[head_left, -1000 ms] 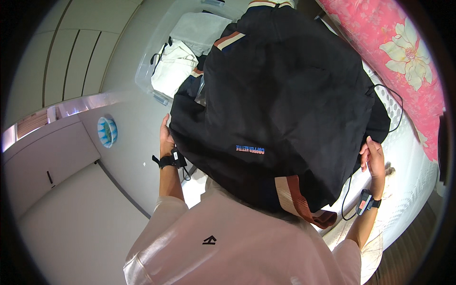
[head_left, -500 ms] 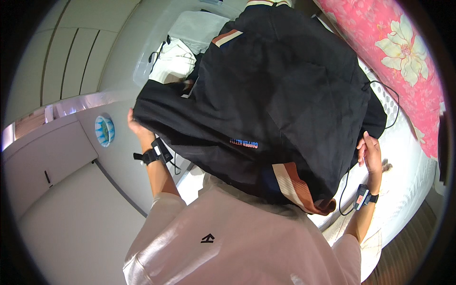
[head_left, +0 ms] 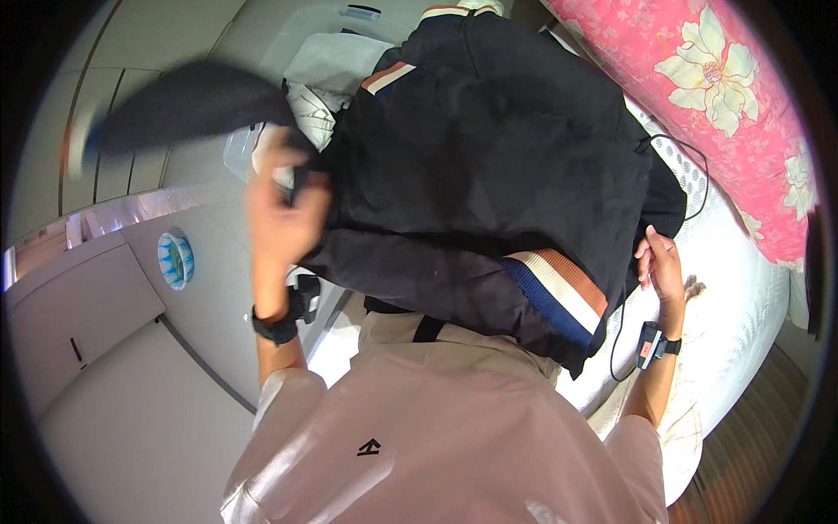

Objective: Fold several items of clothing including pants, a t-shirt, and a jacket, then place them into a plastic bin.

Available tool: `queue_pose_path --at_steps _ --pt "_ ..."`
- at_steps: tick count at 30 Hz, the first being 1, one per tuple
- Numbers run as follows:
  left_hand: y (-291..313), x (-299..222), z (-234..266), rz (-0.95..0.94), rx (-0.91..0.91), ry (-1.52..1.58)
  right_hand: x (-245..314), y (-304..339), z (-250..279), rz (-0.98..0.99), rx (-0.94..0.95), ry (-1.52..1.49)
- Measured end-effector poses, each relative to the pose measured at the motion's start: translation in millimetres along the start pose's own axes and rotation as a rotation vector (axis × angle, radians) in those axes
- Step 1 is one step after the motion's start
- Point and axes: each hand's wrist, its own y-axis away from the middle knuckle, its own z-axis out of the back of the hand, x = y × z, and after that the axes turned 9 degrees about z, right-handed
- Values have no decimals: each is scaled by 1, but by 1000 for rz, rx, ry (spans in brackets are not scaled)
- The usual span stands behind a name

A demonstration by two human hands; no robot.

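In the head view, the black jacket (head_left: pixel 489 131) lies spread before the person. The left hand (head_left: pixel 288 210) blurs beside an outflung sleeve (head_left: pixel 192 109); its grip cannot be told. The right hand (head_left: pixel 661 264) curls its fingers narrowly at the jacket's edge, grip unclear. Steadying there should limit creases.

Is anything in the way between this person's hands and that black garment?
Nothing visible is. The right hand is at the right edge of the black garment. The left hand overlaps its left side, too blurred to judge contact, but no other object shows between.
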Motion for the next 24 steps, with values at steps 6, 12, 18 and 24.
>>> queue_pose_path --at_steps 6,12,18,24 --pt "21 -22 -89 -257 595 -185 -1 12 -4 -3 -102 32" --pt "40 -30 -53 -129 621 -197 16 43 -52 151 11 91" --pt "54 -56 -34 -221 705 -44 56 43 -106 351 323 721" --pt "58 -70 -64 -157 847 5 79 34 -101 181 919 547"
